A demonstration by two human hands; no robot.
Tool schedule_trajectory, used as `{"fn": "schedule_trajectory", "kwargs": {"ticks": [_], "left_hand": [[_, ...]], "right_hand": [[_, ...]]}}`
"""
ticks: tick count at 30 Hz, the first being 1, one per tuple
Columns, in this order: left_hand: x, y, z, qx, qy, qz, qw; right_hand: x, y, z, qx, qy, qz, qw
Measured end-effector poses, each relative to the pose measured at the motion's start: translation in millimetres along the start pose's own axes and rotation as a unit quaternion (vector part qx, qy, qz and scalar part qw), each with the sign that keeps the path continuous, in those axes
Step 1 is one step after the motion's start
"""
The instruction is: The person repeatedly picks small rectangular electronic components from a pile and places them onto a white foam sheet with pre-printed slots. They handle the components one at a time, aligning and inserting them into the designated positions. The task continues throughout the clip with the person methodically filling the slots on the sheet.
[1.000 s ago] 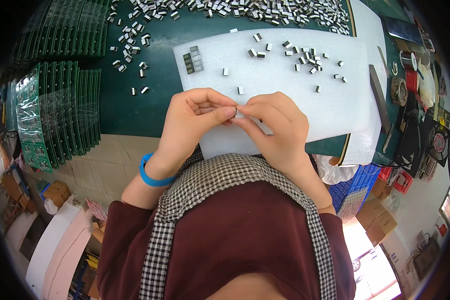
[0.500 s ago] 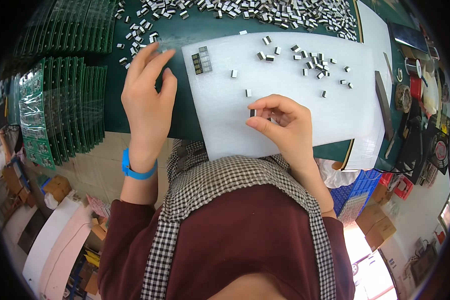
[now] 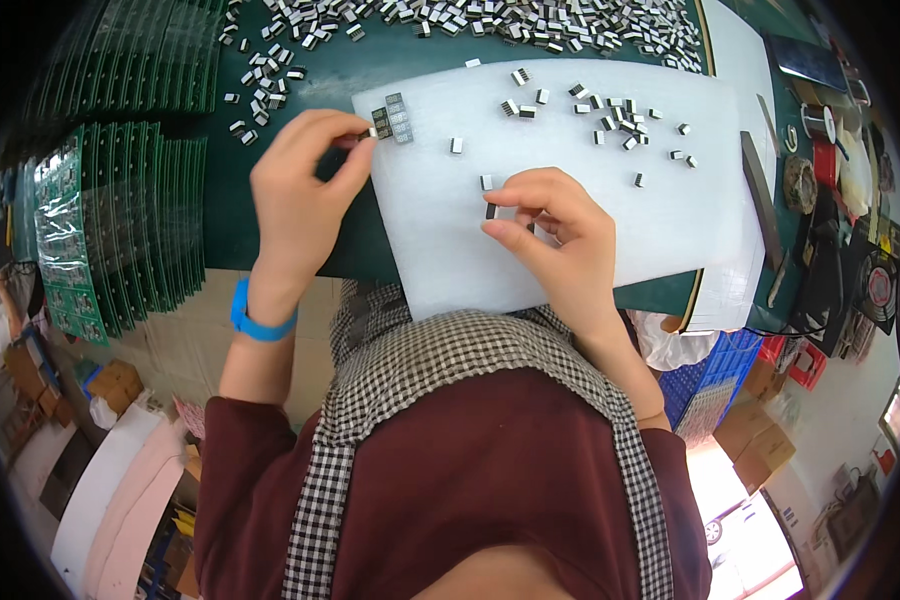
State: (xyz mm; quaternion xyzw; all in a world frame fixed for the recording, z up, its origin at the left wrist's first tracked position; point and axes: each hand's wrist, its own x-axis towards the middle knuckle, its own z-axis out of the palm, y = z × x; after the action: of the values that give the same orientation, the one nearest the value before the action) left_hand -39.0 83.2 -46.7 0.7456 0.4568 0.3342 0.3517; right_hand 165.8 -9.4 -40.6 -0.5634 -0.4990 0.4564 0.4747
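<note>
Over the left edge of a white foam sheet [image 3: 430, 240], my left hand [image 3: 300, 195] is closed in a pinch on a small display module [image 3: 372, 133], mostly hidden by the fingers. Right beside it, several seven-segment display modules [image 3: 392, 118] lie face up in two touching columns. My right hand [image 3: 565, 230], above the middle of the sheet, holds another black-and-white display module [image 3: 491, 211] upright between thumb and forefinger. Its other fingers are curled, and a dark bit shows below them. Single modules [image 3: 456, 146] lie on the foam near both hands.
Loose modules [image 3: 620, 122] are scattered on the foam's right half. A large pile of modules [image 3: 530, 22] covers the far side of the green table [image 3: 320, 85]. Green circuit boards [image 3: 120, 230] stand in stacked rows at the left. A solder spool [image 3: 818, 122] and tools lie at the right.
My left hand has gone from open fingers near the loose modules to a pinch on one beside the face-up group. My right hand keeps its module and has shifted slightly away from me.
</note>
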Motion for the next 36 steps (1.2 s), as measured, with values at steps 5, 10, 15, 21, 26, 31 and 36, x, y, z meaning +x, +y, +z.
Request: {"fn": "schedule_trajectory", "kwargs": {"ticks": [5,10,15,21,26,31,36], "left_hand": [[-21.7,29.8,19.4,-0.453,-0.124,-0.286,0.836],[-26.2,27.2,28.1,-0.527,-0.162,-0.335,0.764],[-26.6,27.3,30.0,-0.523,-0.176,-0.329,0.766],[-28.3,25.9,32.3,-0.533,-0.174,-0.310,0.768],[-24.6,30.7,17.5,-0.374,-0.073,-0.256,0.888],[-1.3,-1.9,-5.9,0.221,0.122,0.041,0.967],[-3.8,2.4,11.5,0.219,0.006,0.095,0.971]], "right_hand": [[-2.8,-8.7,4.3,-0.124,0.014,-0.100,0.987],[-4.5,-10.4,3.9,-0.124,0.026,-0.114,0.985],[-4.1,-12.1,1.7,-0.116,0.017,-0.115,0.986],[-2.4,-11.1,1.4,-0.060,-0.002,-0.082,0.995],[1.0,-17.0,-0.3,-0.087,-0.060,-0.008,0.994],[2.9,-9.9,-9.8,0.148,-0.056,0.133,0.978],[4.8,-10.8,-11.5,0.187,-0.055,0.168,0.966]]}}
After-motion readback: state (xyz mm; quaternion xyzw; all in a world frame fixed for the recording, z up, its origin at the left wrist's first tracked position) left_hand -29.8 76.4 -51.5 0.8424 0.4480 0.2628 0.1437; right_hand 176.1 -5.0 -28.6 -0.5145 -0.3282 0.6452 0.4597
